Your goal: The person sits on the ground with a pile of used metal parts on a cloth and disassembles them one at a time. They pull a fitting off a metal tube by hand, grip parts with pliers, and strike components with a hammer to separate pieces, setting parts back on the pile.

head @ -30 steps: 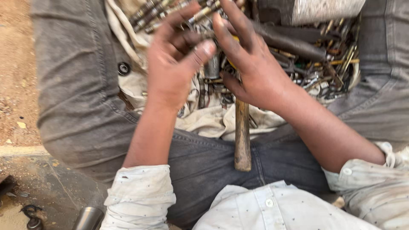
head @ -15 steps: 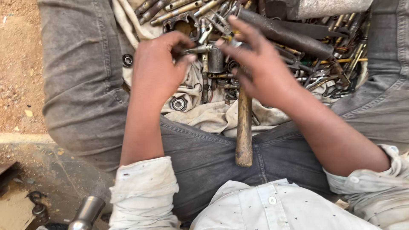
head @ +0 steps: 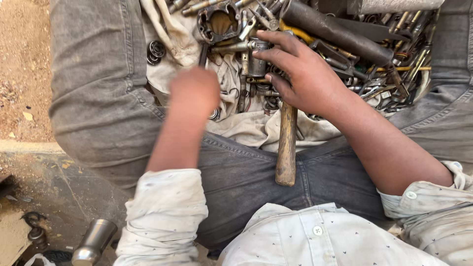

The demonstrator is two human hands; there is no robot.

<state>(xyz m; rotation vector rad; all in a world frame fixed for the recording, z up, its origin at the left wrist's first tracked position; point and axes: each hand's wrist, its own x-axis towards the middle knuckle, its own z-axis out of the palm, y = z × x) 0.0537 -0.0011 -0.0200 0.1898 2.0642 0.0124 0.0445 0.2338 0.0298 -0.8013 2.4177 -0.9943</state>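
Dusty brown ground [head: 19, 74] runs along the left edge, and below it I see a grimy concrete slab [head: 59, 182] with a short metal cylinder [head: 93, 241] lying near the bottom corner. From my seat, most of the view is a lap in grey trousers [head: 93, 98], with a dirty pale cloth [head: 246, 128] spread between the thighs and a heap of metal tools [head: 374, 59] piled on it.

My right hand [head: 305, 74] lies palm down on the heap, fingers spread apart and curved over a small steel socket [head: 256, 61]; the fingertips touch it, but I cannot tell whether they actually clamp it. Under the heel of that hand a wooden hammer handle [head: 286, 148] sticks out toward me, resting on the cloth and across the trouser seam.

My left hand [head: 194, 93] is curled into a loose fist over the cloth, just left of the socket; its fingers are turned away from me, so what they close on, if anything, is hidden.

Crowding the socket are a black ring-shaped casting [head: 219, 22] above it, a thick dark bar [head: 335, 32] slanting to the upper right, and a tangle of wrenches and rods. Two small bearing rings [head: 156, 49] sit on the left thigh, well apart from the heap.
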